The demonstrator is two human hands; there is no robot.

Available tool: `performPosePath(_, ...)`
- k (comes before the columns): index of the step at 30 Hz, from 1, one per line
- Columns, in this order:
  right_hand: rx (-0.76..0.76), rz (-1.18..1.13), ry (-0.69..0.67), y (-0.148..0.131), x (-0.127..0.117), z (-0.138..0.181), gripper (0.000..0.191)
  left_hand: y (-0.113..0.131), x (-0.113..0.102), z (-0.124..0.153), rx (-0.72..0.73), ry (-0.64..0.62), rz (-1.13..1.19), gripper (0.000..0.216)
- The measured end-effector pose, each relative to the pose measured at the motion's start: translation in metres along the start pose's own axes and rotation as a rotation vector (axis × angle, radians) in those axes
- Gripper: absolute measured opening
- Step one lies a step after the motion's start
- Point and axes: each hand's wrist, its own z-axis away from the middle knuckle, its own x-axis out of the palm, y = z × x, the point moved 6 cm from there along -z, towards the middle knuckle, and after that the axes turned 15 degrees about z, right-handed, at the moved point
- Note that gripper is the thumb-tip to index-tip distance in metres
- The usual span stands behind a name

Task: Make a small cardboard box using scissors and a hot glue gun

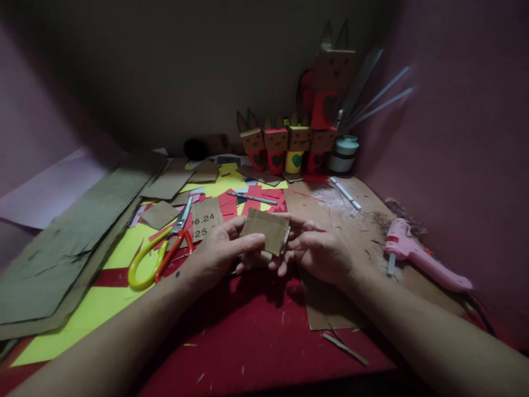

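Observation:
Both hands hold a small folded piece of brown cardboard (265, 230) above the red work surface. My left hand (223, 251) grips its left and lower edge, thumb laid across the front. On the other side, my right hand (320, 251) pinches the right edge with fingers curled behind it. The cardboard looks like a small box shape, tilted slightly.
Scissors with yellow and red handles (159, 256) lie left of my hands. A pink glue gun (417, 256) rests at the right. Small cardboard animal figures (285, 146) stand at the back. Large cardboard sheets (78, 231) lie at the left, with paper scraps (231, 190) beyond my hands.

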Motion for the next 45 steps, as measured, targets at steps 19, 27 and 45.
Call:
performPosePath(19, 0.010, 0.077, 0.205, -0.004, -0.010, 0.001, 0.059, 0.017, -0.001, 0.005, 0.146, 0.012, 0.007, 0.007)
performPosePath(27, -0.106, 0.188, 0.242, -0.007, -0.008, 0.003, 0.047, 0.016, 0.001, 0.003, 0.169, -0.090, 0.065, 0.011)
performPosePath(45, -0.086, 0.266, 0.016, -0.002, 0.002, 0.009, 0.020, 0.010, -0.001, 0.004, -0.033, -0.329, 0.027, 0.020)
